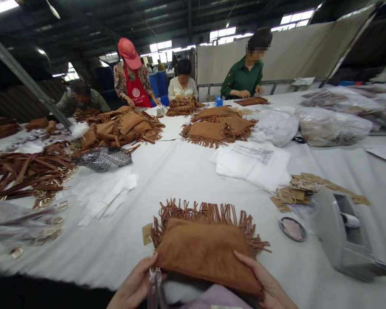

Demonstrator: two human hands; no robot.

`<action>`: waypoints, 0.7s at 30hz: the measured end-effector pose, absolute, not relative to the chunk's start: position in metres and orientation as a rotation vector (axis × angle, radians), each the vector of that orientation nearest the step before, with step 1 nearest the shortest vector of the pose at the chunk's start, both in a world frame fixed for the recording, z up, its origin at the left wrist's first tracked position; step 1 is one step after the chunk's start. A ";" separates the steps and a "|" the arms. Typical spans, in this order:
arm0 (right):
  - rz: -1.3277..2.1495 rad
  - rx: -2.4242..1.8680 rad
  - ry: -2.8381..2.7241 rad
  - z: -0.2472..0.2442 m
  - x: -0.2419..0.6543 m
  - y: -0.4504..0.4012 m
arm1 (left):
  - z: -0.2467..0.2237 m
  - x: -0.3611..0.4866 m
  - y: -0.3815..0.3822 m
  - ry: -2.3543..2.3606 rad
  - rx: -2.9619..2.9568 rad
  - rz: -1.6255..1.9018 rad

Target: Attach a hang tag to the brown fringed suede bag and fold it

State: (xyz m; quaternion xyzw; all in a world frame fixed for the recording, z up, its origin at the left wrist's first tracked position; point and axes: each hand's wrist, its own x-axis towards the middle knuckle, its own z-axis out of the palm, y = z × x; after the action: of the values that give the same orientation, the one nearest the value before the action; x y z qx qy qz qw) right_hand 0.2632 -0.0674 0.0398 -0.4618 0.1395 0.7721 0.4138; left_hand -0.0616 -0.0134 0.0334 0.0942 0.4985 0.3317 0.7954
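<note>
A brown fringed bag lies at the near edge of the table, its fringe pointing away from me. My left hand grips its left end, thumb on top. By that hand hang a small tan tag and a strap in clear plastic wrap. My right hand holds the bag's right end, with the thumb lying on the upper face and the other fingers hidden underneath. Something pale purple shows below the bag.
Brown straps with metal clasps lie at left, near white tissue sheets. Fringed bags are piled mid-table. White printed bags, tan tags, a round dish and a grey dispenser stand right. Several people work across the table.
</note>
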 end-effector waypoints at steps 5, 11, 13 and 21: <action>1.926 -1.135 0.275 0.048 0.267 -0.044 | 0.021 -0.041 0.001 0.844 0.047 0.708; 2.052 -1.087 0.144 0.050 0.280 -0.057 | 0.023 -0.050 0.006 0.833 0.107 0.598; 2.113 -1.070 0.154 0.046 0.283 -0.074 | 0.021 -0.058 -0.009 0.759 0.110 0.542; 1.778 -1.422 0.031 0.050 0.292 -0.023 | 0.043 0.000 0.048 1.045 0.281 0.503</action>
State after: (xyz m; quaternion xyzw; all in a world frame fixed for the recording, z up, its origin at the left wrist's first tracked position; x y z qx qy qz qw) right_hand 0.2920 -0.0231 0.0503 -0.5671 0.0124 0.7090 0.4190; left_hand 0.0002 0.0476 0.0428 0.1324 0.4921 0.2368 0.8272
